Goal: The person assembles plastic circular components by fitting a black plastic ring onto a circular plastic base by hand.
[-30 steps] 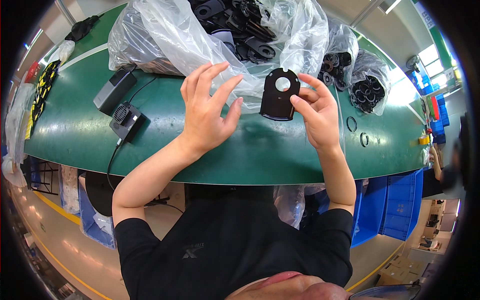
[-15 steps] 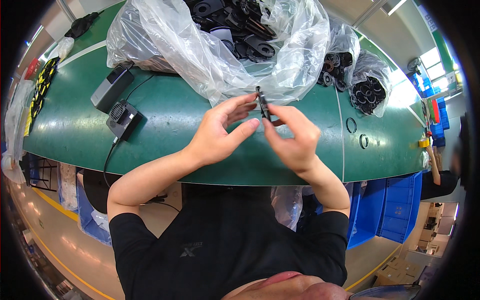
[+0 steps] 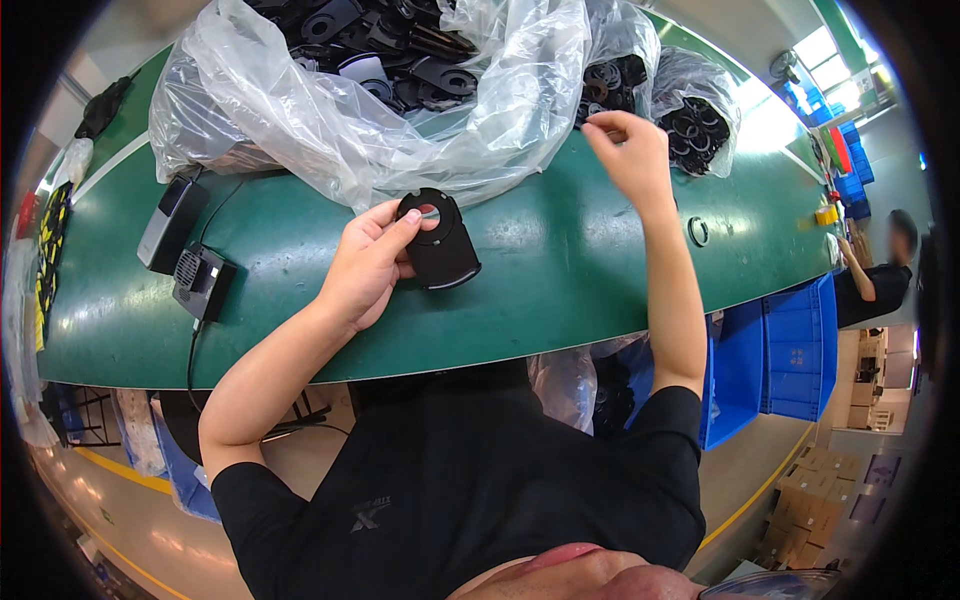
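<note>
My left hand (image 3: 362, 262) grips a flat black plastic plate (image 3: 445, 258) by its rounded end, thumb across the front beside the round hole. The plate is tilted up above the green table, its squared end pointing down. Farther right and away from me, my right hand (image 3: 634, 160) is raised with its fingertips pinched together, by the mouth of a clear bag of small dark round parts (image 3: 607, 80). Whatever may lie between those fingertips is too small to make out. A thin black ring (image 3: 698, 231) lies on the table to the right of my right forearm.
A large clear plastic bag (image 3: 330, 140) full of black plates stands at the back. Another bag of black rings (image 3: 693, 130) sits at the far right. On the left are a grey box (image 3: 170, 225) and a corded black device (image 3: 204, 283). Blue bins (image 3: 797, 350) stand off the right front edge.
My hands have parted. The left has turned the plate so its broad face shows, while the right has let go of it and reached far right toward the bags. The view has shifted.
</note>
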`<state>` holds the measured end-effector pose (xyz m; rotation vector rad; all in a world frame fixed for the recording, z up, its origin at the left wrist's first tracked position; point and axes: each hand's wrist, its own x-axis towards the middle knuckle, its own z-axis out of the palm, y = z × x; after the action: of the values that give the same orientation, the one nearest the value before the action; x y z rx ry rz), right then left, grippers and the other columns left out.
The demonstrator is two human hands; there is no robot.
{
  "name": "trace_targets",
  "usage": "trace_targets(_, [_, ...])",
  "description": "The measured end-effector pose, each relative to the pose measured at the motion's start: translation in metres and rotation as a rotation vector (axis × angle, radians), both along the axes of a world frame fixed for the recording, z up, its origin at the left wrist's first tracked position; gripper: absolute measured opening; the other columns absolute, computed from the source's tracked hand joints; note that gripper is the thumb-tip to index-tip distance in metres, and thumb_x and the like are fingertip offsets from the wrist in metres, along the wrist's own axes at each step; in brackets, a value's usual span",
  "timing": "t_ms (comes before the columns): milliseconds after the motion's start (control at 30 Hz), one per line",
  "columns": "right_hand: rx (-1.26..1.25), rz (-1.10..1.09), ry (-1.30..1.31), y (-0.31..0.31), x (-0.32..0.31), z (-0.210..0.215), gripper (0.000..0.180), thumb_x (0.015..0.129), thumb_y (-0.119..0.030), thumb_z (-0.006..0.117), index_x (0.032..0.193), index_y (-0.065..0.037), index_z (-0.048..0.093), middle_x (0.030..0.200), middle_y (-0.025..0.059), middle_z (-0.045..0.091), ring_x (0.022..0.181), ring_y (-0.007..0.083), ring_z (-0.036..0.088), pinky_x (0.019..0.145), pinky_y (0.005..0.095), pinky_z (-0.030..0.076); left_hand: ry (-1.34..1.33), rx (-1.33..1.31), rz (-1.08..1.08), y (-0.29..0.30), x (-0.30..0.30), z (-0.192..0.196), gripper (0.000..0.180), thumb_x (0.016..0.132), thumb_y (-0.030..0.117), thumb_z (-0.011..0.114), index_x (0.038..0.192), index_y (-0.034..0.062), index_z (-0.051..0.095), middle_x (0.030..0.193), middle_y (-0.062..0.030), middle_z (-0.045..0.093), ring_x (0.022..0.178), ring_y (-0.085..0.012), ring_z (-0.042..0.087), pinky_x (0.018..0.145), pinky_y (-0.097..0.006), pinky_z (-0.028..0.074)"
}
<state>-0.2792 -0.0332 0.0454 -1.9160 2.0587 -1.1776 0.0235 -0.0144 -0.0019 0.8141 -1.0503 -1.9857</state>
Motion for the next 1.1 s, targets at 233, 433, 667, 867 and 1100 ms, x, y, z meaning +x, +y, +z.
trace_targets(233, [0.02, -0.236, 0.361, -0.043, -0.06, -0.061, 0.023, 0.072, -0.022, 0.07, 0.086, -0.004, 0.068, 0.089, 0.0138, 0.062, 0.086, 0.0313, 0.06, 0.076, 0.0402, 0.048, -0.061, 0.105, -0.065, 0.002, -0.006, 0.0, 0.021, 0.094, 0.017, 0.048, 0.108, 0.0023, 0.053, 0.098, -0.0066, 0.06, 0.085, -0.0147, 0.062, 0.076, -0.033, 0.054])
trace_targets(433, [-0.26, -0.204, 0.348, -0.028, -0.065, -0.042, 0.017, 0.075, -0.016, 0.066, 0.083, 0.0, 0.067, 0.08, 0.0162, 0.062, 0.077, 0.0326, 0.06, 0.071, 0.0388, 0.047, -0.043, 0.151, -0.07, -0.003, -0.009, 0.004, 0.025, 0.094, 0.018, 0.046, 0.111, 0.0006, 0.05, 0.103, -0.0089, 0.06, 0.088, -0.0177, 0.063, 0.078, -0.033, 0.053])
trace_targets(667, [0.059, 0.337, -0.455, 0.05, 0.033, 0.021, 0.01, 0.086, -0.006, 0.057, 0.088, 0.004, 0.061, 0.074, 0.0004, 0.055, 0.059, 0.0045, 0.051, 0.052, 0.0187, 0.04, 0.018, 0.108, -0.136, 0.003, -0.007, 0.002, 0.029, 0.094, 0.016, 0.046, 0.118, -0.0003, 0.047, 0.109, -0.0105, 0.06, 0.092, -0.0185, 0.062, 0.08, -0.032, 0.053])
trace_targets(867, [0.378, 0.56, -0.582, 0.062, 0.079, 0.011, 0.013, 0.085, -0.006, 0.06, 0.088, 0.005, 0.062, 0.076, 0.0032, 0.057, 0.06, 0.0064, 0.052, 0.052, 0.0196, 0.041, 0.068, 0.152, -0.165, 0.004, -0.005, -0.001, 0.03, 0.094, 0.013, 0.045, 0.121, 0.0002, 0.046, 0.11, -0.0093, 0.059, 0.094, -0.017, 0.062, 0.082, -0.032, 0.052])
trace_targets(1100, [0.452, 0.504, -0.509, 0.052, 0.089, -0.005, 0.014, 0.081, -0.01, 0.065, 0.086, 0.004, 0.066, 0.068, 0.0027, 0.059, 0.059, 0.0061, 0.053, 0.053, 0.0195, 0.042, 0.121, 0.041, -0.185, 0.007, -0.007, 0.0, 0.034, 0.092, 0.014, 0.049, 0.123, 0.0015, 0.046, 0.108, -0.0064, 0.06, 0.095, -0.0129, 0.059, 0.082, -0.029, 0.05])
